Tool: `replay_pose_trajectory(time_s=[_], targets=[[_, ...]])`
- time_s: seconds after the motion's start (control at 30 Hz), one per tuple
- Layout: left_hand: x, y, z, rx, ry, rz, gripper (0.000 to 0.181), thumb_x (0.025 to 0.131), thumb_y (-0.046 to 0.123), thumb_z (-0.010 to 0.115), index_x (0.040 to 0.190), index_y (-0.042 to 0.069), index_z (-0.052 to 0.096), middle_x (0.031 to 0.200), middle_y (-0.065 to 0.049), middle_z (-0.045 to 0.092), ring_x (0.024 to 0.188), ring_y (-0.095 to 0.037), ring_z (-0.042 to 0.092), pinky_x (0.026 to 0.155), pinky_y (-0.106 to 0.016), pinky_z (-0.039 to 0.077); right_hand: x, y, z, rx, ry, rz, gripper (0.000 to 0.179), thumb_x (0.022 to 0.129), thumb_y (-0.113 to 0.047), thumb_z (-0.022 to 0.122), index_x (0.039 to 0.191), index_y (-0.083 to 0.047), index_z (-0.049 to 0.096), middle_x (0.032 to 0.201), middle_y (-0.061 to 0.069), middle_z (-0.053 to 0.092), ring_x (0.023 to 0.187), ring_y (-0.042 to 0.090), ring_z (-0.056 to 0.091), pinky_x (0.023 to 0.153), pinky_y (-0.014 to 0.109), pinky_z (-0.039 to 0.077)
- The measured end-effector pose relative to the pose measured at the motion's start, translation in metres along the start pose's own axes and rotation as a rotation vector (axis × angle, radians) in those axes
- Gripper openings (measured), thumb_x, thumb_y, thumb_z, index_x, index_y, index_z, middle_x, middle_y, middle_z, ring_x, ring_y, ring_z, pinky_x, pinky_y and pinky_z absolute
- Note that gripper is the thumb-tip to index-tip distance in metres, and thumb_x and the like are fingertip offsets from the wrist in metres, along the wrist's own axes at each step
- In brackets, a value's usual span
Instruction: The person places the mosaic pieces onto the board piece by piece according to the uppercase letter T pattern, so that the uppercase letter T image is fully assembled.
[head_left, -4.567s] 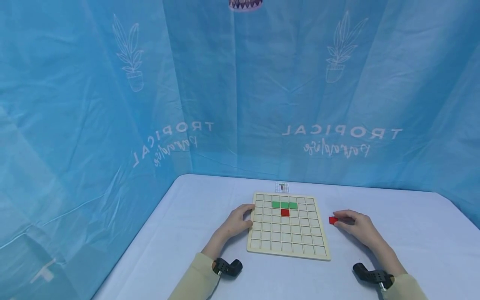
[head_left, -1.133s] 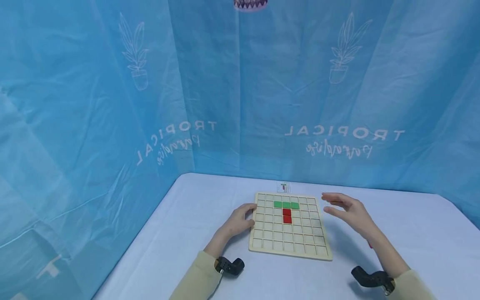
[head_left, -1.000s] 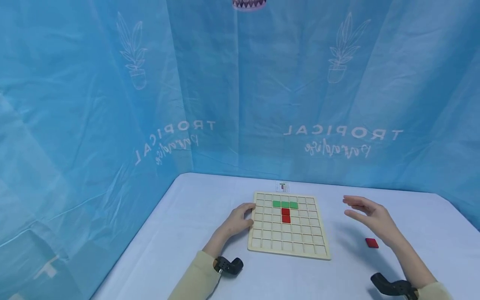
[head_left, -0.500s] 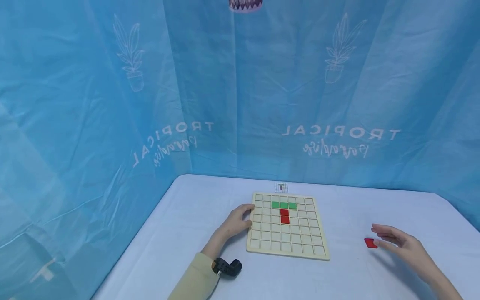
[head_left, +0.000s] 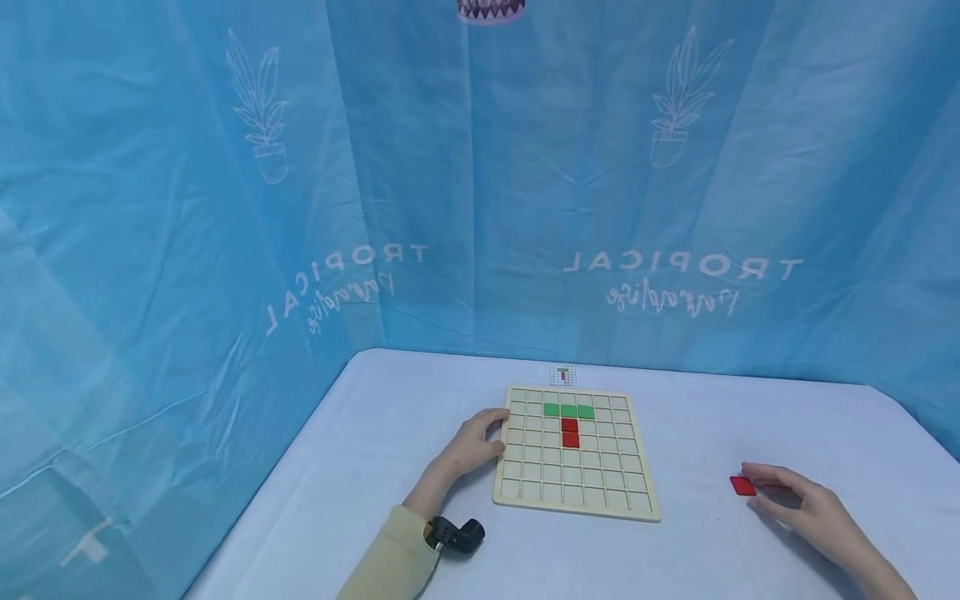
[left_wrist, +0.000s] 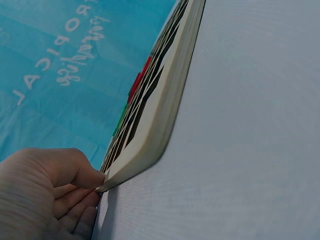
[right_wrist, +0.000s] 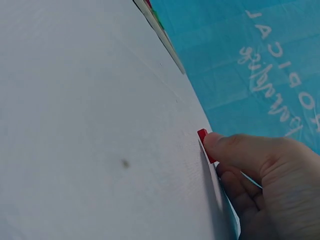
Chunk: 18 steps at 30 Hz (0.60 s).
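Observation:
A pale wooden grid board [head_left: 551,477] lies flat on the table. My left hand [head_left: 469,443] holds its left edge; in the left wrist view the thumb and fingers pinch the board's rim [left_wrist: 167,107]. A row of green square tiles [head_left: 569,411] sits in the grid's upper part, with two red tiles [head_left: 571,433] in a column below the middle one. Right of the board, my right hand [head_left: 806,504] pinches another red square tile [head_left: 742,486] between thumb and fingers, low at the tabletop. The right wrist view shows the thumb on the tile's edge [right_wrist: 204,140].
Behind the board lies a small printed card [head_left: 563,375] with a grid and a T-shaped pattern. White cloth [head_left: 420,387] covers the table. Blue printed curtains [head_left: 517,192] hang along the back and left. A black wrist mount [head_left: 455,534] sits on my left wrist.
A second red tile has gone onto the board, below the first. My right hand has moved right and down from beside the board and now pinches the loose red tile. The left hand stays put.

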<state>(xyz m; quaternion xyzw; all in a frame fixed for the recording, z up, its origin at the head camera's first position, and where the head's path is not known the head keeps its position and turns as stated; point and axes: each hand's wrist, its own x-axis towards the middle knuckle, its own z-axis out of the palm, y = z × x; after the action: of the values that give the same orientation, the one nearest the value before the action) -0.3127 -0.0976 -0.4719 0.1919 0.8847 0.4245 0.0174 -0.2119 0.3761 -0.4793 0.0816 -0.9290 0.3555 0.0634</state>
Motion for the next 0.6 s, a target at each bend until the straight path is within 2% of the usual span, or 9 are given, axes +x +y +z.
replay_pose_trajectory(time_s=[0.13, 0.37, 0.53, 0.6], targets=[[0.000, 0.000, -0.001, -0.001, 0.004, -0.005, 0.058, 0.081, 0.001, 0.059, 0.137, 0.000, 0.045, 0.140, -0.014, 0.044, 0.132, -0.029, 0.037, 0.109, -0.041, 0.032, 0.001, 0.000, 0.002, -0.026, 0.015, -0.009, 0.051, 0.086, -0.033, 0.069, 0.126, -0.003, 0.058, 0.120, 0.016, 0.060, 0.093, -0.017, 0.049, 0.074, 0.010, 0.049], [-0.001, 0.001, -0.001, -0.004, 0.007, -0.007, 0.057, 0.081, 0.002, 0.059, 0.137, -0.001, 0.045, 0.140, -0.014, 0.044, 0.132, -0.029, 0.037, 0.109, -0.042, 0.032, 0.002, -0.001, 0.003, -0.064, 0.071, -0.027, 0.041, 0.085, -0.031, 0.070, 0.118, -0.007, 0.064, 0.110, 0.009, 0.066, 0.088, -0.010, 0.055, 0.071, 0.008, 0.048], [-0.002, 0.002, -0.002, -0.018, 0.002, -0.004, 0.057, 0.082, 0.001, 0.059, 0.137, -0.001, 0.045, 0.140, -0.015, 0.044, 0.132, -0.029, 0.036, 0.109, -0.043, 0.032, 0.005, -0.011, -0.006, -0.008, 0.020, 0.084, 0.054, 0.086, -0.040, 0.067, 0.125, -0.004, 0.059, 0.115, 0.013, 0.064, 0.087, -0.014, 0.051, 0.070, 0.011, 0.049], [-0.001, 0.002, -0.002, -0.016, 0.002, -0.004, 0.057, 0.082, 0.001, 0.059, 0.137, -0.001, 0.045, 0.140, -0.015, 0.044, 0.132, -0.029, 0.037, 0.109, -0.042, 0.031, 0.008, -0.019, -0.015, 0.042, 0.017, 0.119, 0.059, 0.086, -0.042, 0.065, 0.129, -0.002, 0.056, 0.116, 0.009, 0.064, 0.088, -0.015, 0.051, 0.069, 0.011, 0.049]])
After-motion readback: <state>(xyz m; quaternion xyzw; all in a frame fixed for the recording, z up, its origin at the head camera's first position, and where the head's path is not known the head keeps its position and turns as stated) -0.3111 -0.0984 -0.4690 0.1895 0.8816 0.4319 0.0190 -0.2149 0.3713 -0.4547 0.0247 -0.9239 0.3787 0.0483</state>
